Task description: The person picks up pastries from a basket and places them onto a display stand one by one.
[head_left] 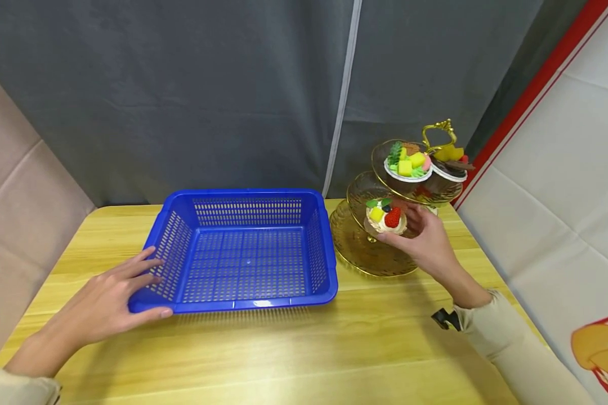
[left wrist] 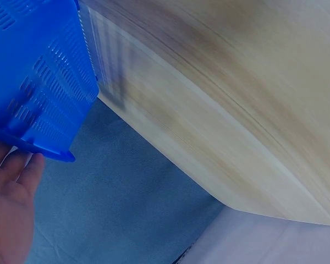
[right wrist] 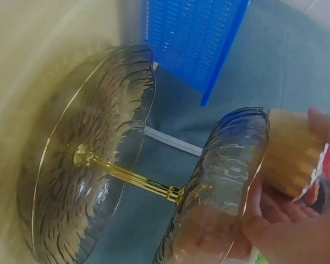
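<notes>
My left hand (head_left: 108,301) rests at the front left corner of a blue plastic basket (head_left: 284,302), its fingers lying over the side rim and its thumb along the front. In the left wrist view the fingertips touch the basket's edge. My right hand (head_left: 428,242) holds a toy cupcake (head_left: 380,225) with a strawberry and a yellow cube on top, thumb in front and fingers behind. The cupcake's tan cup (right wrist: 289,151) is at the middle plate of a gold-rimmed glass tiered stand (head_left: 370,267); whether it touches the plate, I cannot tell.
Two toy desserts, one with green leaves (head_left: 407,169) and one with dark chocolate pieces (head_left: 451,167), sit on the stand's top plate below a gold handle (head_left: 441,138). A grey curtain (head_left: 233,101) hangs behind the wooden table (head_left: 304,360); a white panel (head_left: 562,185) stands at right.
</notes>
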`<state>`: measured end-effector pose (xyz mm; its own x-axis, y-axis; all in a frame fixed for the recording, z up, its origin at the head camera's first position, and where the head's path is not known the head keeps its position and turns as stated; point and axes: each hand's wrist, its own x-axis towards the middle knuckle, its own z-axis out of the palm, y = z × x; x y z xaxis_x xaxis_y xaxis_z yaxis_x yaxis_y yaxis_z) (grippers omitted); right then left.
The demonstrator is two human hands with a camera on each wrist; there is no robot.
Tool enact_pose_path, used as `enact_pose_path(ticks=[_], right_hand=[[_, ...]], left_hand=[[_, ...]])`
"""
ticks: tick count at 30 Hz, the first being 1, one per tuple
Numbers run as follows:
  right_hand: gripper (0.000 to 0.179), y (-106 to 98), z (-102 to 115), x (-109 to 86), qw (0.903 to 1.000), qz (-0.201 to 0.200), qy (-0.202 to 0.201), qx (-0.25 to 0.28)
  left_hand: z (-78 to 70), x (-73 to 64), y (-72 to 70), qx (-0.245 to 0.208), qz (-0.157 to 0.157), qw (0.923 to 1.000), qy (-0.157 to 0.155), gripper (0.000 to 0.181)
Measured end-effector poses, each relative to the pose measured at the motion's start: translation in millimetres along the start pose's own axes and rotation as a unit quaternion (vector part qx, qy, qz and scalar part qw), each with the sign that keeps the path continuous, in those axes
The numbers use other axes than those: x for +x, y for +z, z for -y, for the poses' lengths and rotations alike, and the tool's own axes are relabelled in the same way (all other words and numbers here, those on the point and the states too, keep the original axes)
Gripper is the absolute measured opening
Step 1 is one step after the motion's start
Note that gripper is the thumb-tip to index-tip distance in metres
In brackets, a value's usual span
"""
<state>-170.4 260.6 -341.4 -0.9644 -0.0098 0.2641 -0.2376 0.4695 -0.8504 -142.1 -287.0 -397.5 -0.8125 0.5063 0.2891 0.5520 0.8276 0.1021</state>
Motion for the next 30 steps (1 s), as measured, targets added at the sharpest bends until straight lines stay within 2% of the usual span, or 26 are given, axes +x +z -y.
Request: enact_pose_path(ticks=[5, 15, 23, 30], right_hand=[[0.069, 1, -3, -1.0, 0.9998, -0.021, -0.005, 0.003], [0.063, 12, -8, -3.8, 0.9925, -0.045, -0.059, -0.097], [0.065, 16, -9, -6.2, 0.9722, -0.077, -0.114, -0.190], [0.067, 17, -5, -10.9, 0.9605, -0.084, -0.099, -0.246]], left_hand=[[0.4, -0.5, -0.5, 0.000, -0.002, 1.0000, 0.001, 0.070], [0.3, -0.8, 1.2, -0.001, 0.003, 1.0000, -0.002, 0.070], [-0.6, -0.8, 0.0, 0.000, 0.002, 1.0000, -0.002, 0.070], [0.5, -0.1, 0.5, 0.002, 0.004, 1.0000, -0.002, 0.071]])
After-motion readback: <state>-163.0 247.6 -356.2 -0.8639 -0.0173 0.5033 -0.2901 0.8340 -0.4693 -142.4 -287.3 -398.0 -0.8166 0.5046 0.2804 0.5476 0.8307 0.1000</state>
